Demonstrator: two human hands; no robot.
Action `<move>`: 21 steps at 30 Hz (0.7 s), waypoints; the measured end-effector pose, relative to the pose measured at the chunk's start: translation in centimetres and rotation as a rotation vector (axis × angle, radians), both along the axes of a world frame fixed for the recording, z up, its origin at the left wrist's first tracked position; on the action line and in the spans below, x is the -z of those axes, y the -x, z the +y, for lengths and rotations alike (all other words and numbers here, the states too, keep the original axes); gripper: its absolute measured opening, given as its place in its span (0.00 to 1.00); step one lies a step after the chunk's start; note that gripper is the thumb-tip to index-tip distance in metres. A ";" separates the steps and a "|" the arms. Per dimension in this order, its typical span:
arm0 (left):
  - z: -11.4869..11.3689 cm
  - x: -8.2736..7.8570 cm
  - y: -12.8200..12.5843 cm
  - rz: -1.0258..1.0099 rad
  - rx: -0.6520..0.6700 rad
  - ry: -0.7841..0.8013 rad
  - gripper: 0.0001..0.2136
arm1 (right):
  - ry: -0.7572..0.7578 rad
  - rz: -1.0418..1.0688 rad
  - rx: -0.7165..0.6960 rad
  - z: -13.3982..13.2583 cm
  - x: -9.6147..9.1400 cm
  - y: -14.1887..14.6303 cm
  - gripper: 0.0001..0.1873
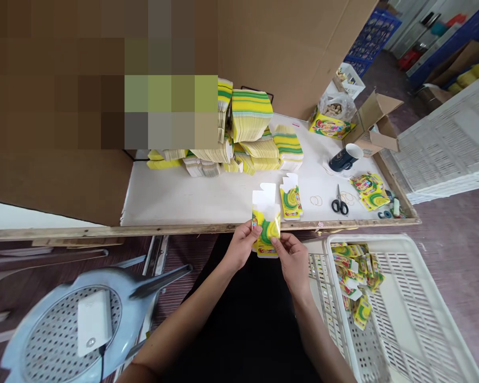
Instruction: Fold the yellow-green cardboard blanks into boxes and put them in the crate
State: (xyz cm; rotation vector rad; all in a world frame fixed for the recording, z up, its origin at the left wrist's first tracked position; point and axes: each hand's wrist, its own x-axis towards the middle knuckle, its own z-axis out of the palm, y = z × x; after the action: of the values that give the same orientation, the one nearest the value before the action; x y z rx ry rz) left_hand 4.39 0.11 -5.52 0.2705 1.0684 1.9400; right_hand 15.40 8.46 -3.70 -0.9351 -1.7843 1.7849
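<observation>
A small yellow-and-green printed carton (266, 221) with white flaps standing open at its top is held upright at the table's front edge. My left hand (242, 247) pinches its left side and my right hand (292, 258) pinches its lower right side. A second carton of the same print (290, 198) lies on the white table (183, 194) just beyond. Stacks of flat unfolded cartons (250, 133) are piled at the back of the table.
A white slatted crate (407, 314) at my right holds several folded cartons. Scissors (339, 201), rubber bands (316, 200), a dark mug (345, 157) and loose cartons (369, 190) lie on the right. A grey stool with a white device (92, 321) stands left. Cardboard sheets rise behind.
</observation>
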 end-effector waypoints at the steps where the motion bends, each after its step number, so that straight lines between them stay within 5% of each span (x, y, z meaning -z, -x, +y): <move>1: 0.1 0.0 -0.1 0.022 -0.024 0.021 0.23 | -0.029 -0.006 0.012 -0.1 0.1 0.0 0.17; 9: -0.5 -0.5 -0.6 0.242 -0.116 0.094 0.31 | -0.236 -0.066 0.011 0.7 0.2 -0.2 0.15; 21: -1.6 -2.5 -0.7 0.272 0.167 -0.011 0.32 | -0.308 0.075 -0.153 3.9 -2.2 -0.6 0.22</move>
State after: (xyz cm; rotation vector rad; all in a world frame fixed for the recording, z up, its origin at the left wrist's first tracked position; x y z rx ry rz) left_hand 5.06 -1.46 -2.99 0.6243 1.1697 1.7935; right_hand 16.03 12.37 -1.48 -0.6164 -2.0529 1.5473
